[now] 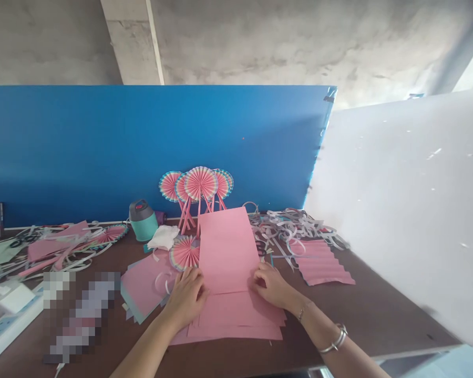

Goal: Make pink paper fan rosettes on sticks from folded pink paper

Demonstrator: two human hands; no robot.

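A pink paper sheet (226, 247) is raised at a tilt in front of me, over several more pink sheets (240, 315) lying on the table. My left hand (189, 294) grips its lower left edge, fingers curled. At the lower right edge, my right hand (270, 283) pinches the same sheet between thumb and fingers. Behind the sheet's left side, a pleated pink rosette (185, 253) lies partly hidden. To the right rests an accordion-folded pink sheet (321, 262).
Several paper rosettes on sticks (200, 184) stand against the blue panel (102, 142). Curled paper strips (291, 226) pile up at the back right. A teal container (144, 223), white tissue (163, 237), stacked paper (147, 286) and a power strip (11, 325) lie leftward.
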